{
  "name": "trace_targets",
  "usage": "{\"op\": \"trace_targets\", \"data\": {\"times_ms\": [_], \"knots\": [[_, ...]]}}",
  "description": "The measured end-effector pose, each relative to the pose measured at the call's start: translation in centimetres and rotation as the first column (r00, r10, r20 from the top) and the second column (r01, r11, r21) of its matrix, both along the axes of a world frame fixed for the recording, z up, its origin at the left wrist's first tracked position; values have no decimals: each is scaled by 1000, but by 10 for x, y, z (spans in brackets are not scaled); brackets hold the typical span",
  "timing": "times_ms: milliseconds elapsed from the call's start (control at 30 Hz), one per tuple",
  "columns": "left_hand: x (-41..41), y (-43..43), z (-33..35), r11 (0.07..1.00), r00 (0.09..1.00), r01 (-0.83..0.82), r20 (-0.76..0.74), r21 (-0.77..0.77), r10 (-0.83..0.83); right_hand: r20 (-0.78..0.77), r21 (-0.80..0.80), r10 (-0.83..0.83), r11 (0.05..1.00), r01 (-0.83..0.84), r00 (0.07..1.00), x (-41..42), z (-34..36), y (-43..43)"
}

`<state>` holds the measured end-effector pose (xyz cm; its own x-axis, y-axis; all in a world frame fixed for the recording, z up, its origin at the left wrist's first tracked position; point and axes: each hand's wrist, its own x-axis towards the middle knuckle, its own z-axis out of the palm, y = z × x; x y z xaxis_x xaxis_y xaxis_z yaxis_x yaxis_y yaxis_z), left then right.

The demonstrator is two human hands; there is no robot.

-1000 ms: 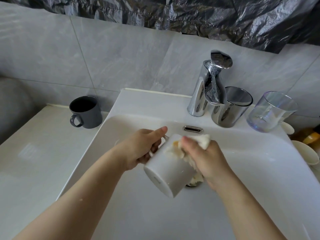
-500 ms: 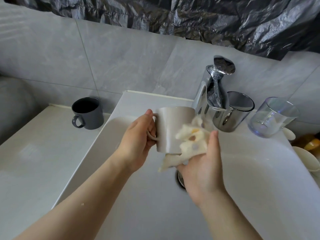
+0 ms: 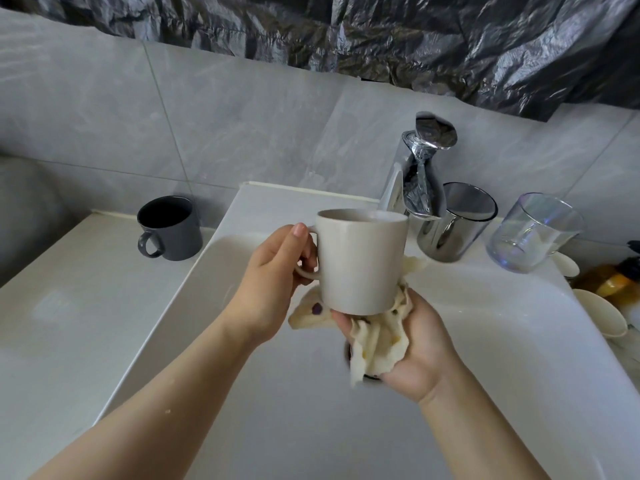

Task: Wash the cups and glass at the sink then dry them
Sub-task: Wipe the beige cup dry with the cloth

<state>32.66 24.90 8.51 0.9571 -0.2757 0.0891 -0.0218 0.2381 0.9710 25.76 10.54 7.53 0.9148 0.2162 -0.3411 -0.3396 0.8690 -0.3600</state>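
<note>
An upright beige mug (image 3: 362, 261) hangs over the white sink (image 3: 485, 341); my left hand (image 3: 273, 282) grips its handle. Under the mug's base my right hand (image 3: 415, 344) cups a cream cloth (image 3: 377, 337) against the bottom. A dark grey mug (image 3: 171, 228) stands on the counter to the left. On the sink's back ledge stand a chrome cup (image 3: 455, 223) and a clear glass (image 3: 535, 233), right of the chrome tap (image 3: 420, 168).
White counter (image 3: 62, 306) stretches to the left of the basin. Cream bowls (image 3: 602, 313) and an amber bottle (image 3: 613, 282) crowd the right edge. Grey tiled wall lies behind, with black plastic sheeting above.
The beige mug went from tipped on its side low in the basin to upright and higher. My right hand moved the cloth from the mug's mouth to its base.
</note>
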Motion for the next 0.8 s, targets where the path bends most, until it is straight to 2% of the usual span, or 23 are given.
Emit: {"op": "trace_targets", "data": {"times_ms": [67,200,333,400,433,533,600,700,800], "knots": [[3,3,-2,998,997,58,49,40,-60,-29,-70,-64,996,62,998,0,5,-4],[7,8,0,983,983,184,-16,15,-184,-119,-216,-170,966,142,978,8,-2,-10],[4,5,-2,956,954,286,-78,-64,-290,-37,-209,-296,937,282,955,7,-8,0],[4,4,-4,960,955,265,-116,-88,-274,-32,-277,-227,938,210,973,6,-10,2],[5,4,-5,969,961,228,-139,-91,-239,-76,-343,-186,927,150,980,7,-10,2],[11,7,-3,991,976,110,-181,-74,-122,-201,-557,-174,830,33,964,4,-11,4],[13,11,2,995,981,74,-173,-62,-84,-150,-663,-185,748,40,971,1,-5,13],[11,18,9,999,985,23,-173,-31,-28,-75,-833,-224,550,62,972,-3,-2,26],[8,31,13,999,988,-14,-152,42,20,-26,-913,-254,401,81,967,-1,1,37]]}}
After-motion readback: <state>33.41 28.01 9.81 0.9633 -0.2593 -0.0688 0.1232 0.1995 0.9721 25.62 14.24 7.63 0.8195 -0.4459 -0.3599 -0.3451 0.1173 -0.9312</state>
